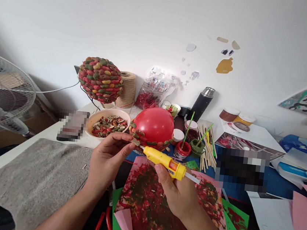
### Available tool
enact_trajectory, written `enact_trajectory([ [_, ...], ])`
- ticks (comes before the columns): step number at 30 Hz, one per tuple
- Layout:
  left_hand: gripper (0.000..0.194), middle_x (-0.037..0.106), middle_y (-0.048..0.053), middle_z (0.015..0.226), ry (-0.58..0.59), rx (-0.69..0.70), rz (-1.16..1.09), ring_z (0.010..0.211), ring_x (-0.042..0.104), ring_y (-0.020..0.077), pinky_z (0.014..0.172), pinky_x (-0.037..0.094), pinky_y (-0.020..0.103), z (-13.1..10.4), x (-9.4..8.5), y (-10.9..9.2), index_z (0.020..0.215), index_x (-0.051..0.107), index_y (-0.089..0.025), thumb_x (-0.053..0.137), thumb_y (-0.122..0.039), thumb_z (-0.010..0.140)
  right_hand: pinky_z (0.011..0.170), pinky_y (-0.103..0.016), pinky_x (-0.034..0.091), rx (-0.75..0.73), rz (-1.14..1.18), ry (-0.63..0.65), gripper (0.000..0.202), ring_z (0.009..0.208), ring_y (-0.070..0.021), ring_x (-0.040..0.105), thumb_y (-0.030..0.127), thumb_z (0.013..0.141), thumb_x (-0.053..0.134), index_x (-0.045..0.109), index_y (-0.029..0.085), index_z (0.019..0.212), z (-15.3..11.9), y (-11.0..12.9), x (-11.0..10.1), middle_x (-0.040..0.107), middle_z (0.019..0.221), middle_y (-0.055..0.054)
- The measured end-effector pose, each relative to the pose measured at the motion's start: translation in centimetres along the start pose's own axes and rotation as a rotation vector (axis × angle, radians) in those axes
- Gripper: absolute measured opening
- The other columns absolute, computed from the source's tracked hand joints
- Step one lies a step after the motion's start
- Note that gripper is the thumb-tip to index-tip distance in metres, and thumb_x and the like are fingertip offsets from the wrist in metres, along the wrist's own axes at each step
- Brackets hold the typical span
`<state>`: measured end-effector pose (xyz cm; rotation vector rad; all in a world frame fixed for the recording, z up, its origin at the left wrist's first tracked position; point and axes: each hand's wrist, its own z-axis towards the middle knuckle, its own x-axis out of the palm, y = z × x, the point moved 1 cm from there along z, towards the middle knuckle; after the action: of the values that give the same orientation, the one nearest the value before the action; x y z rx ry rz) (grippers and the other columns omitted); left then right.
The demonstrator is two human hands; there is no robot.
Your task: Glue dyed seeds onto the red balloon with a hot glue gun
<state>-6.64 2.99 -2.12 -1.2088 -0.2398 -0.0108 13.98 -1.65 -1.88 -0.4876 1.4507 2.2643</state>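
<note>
My left hand (106,159) pinches a small peanut shell piece (136,142) between thumb and fingertips. My right hand (179,193) grips a yellow hot glue gun (161,159), its nozzle pointing left at the shell, with a clear glue stick poking out of the back. Just behind both hands sits a red balloon (155,124), its lower part ringed by painted shells in red, green and brown. Left of it stands a pale bowl (89,122) of painted shell pieces (110,124). My right hand's lower fingers are hidden behind the glue gun.
A shell-covered ball (100,80) stands at the back left beside a twine spool (127,90). Right of the balloon are a red paint jar (182,149), a green paint jar (197,148), wooden sticks (208,147) and a black flask (201,104). Paint-stained paper (164,212) lies below my hands.
</note>
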Motion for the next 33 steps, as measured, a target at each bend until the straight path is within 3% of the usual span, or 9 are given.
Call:
enact_trajectory([
  [10, 0.023, 0.082, 0.003, 0.091, 0.014, 0.004, -0.010, 0.085, 0.079, 0.0168, 0.081, 0.066, 0.025, -0.02, 0.06, 0.06, 0.095, 0.081, -0.022, 0.095, -0.035, 0.083, 0.060, -0.030, 0.051, -0.050, -0.051, 0.031, 0.057, 0.059, -0.0198, 0.066, 0.061, 0.114, 0.044, 0.077, 0.022, 0.089, 0.17, 0.08, 0.05, 0.071, 0.068, -0.003],
  [23, 0.018, 0.081, 0.003, 0.094, 0.027, 0.003, -0.020, 0.089, 0.077, 0.0162, 0.084, 0.065, 0.024, -0.07, 0.06, 0.30, 0.097, 0.081, -0.022, 0.093, -0.029, 0.085, 0.050, -0.028, 0.038, -0.099, -0.045, 0.016, 0.049, 0.045, -0.0151, 0.050, 0.049, 0.114, 0.050, 0.067, 0.024, 0.075, 0.23, 0.48, -0.02, 0.053, 0.054, 0.004],
  [33, 0.018, 0.081, 0.003, 0.094, 0.034, 0.013, -0.020, 0.087, 0.077, 0.0154, 0.082, 0.065, 0.023, 0.01, 0.06, 0.44, 0.098, 0.082, -0.023, 0.093, -0.027, 0.085, 0.051, -0.028, 0.039, -0.125, -0.056, -0.015, 0.050, 0.045, -0.0150, 0.051, 0.051, 0.114, 0.050, 0.068, 0.024, 0.076, 0.34, 0.26, 0.02, 0.054, 0.053, 0.004],
])
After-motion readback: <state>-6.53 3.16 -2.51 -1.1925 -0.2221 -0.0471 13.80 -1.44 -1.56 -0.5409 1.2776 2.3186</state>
